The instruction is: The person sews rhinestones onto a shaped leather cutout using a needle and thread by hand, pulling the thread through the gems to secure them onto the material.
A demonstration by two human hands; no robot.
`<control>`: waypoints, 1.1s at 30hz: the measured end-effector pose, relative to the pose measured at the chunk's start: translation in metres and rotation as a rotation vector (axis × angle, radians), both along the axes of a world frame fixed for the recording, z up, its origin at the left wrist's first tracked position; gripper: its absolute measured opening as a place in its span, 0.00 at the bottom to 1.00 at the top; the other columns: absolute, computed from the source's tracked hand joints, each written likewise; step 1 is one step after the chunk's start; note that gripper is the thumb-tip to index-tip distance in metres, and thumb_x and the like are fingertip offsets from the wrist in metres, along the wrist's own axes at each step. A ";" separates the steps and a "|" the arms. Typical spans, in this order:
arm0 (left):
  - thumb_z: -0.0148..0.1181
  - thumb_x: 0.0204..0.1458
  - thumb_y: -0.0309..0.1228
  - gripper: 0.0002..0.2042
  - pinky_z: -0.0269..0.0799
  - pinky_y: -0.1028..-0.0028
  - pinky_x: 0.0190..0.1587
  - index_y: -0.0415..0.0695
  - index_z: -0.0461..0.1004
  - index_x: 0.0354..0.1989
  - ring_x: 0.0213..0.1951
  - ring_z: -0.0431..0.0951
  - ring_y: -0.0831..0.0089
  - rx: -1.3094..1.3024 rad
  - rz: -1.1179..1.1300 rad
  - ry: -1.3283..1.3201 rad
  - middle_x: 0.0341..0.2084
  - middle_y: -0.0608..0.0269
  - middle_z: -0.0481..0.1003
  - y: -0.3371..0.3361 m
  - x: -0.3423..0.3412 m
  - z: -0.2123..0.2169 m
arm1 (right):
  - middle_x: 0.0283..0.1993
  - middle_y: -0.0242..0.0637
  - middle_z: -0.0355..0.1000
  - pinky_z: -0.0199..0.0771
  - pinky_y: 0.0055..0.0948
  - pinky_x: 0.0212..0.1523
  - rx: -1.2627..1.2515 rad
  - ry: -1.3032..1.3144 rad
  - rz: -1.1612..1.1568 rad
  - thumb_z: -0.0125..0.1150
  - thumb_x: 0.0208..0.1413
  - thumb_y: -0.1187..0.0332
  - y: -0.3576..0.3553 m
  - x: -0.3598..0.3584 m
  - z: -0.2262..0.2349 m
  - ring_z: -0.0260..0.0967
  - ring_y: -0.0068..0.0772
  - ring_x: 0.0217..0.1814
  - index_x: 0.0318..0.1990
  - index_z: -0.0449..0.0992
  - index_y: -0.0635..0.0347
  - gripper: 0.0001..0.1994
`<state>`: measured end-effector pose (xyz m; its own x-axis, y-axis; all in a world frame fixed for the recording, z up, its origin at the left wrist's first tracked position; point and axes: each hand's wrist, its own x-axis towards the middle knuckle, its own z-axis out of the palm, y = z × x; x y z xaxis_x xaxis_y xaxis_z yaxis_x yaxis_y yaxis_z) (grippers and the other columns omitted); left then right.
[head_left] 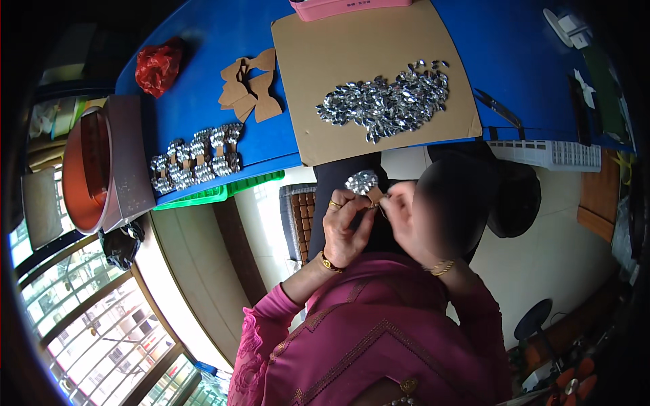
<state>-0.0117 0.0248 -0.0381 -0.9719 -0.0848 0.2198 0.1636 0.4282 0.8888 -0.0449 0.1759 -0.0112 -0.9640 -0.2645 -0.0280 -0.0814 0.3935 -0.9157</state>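
My left hand (pixel 348 229) pinches a small brown card (pixel 374 195) between thumb and fingers, above my lap. Silver leaf-shaped gems (pixel 361 182) cover the far end of this card. Close on its right side is my right hand (pixel 412 224), smeared by motion; its fingertips are at the card's bare part, and whether they grip anything is unclear. Beyond both hands, a pile of loose silver gems (pixel 386 105) lies on a cardboard sheet (pixel 308 68). Several bare bow-shaped cards (pixel 265 97) lie left of the sheet. Nearer the table edge stands a row of gem-covered cards (pixel 196 158).
Scissors (pixel 500 109) rest on the blue table (pixel 521 54) at the right. A crumpled red bag (pixel 158 66) is far left, and a pink box (pixel 345 8) stands at the sheet's far edge. Under the table edge are a green tray (pixel 217 192) and a white basket (pixel 552 155).
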 end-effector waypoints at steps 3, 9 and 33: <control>0.61 0.37 0.14 0.11 0.69 0.72 0.35 0.38 0.73 0.31 0.33 0.72 0.66 -0.051 -0.071 0.073 0.31 0.58 0.71 -0.008 -0.001 0.007 | 0.28 0.39 0.71 0.68 0.29 0.23 0.131 0.172 -0.222 0.59 0.50 0.75 0.033 -0.022 0.007 0.71 0.36 0.24 0.33 0.69 0.60 0.05; 0.63 0.35 0.14 0.13 0.71 0.72 0.30 0.38 0.74 0.32 0.30 0.75 0.65 -0.135 -0.440 0.230 0.31 0.57 0.71 -0.016 -0.010 0.012 | 0.38 0.36 0.71 0.70 0.23 0.35 -0.090 -0.098 0.308 0.61 0.49 0.76 0.048 -0.030 -0.019 0.69 0.24 0.35 0.34 0.73 0.66 0.05; 0.59 0.41 0.14 0.11 0.70 0.73 0.27 0.36 0.68 0.34 0.28 0.75 0.64 0.107 -0.489 -0.218 0.30 0.56 0.71 -0.046 -0.003 0.016 | 0.19 0.19 0.51 0.46 0.16 0.19 -1.031 -0.463 -0.390 0.47 0.62 0.64 0.121 -0.046 -0.055 0.43 0.10 0.15 0.37 0.69 0.53 0.06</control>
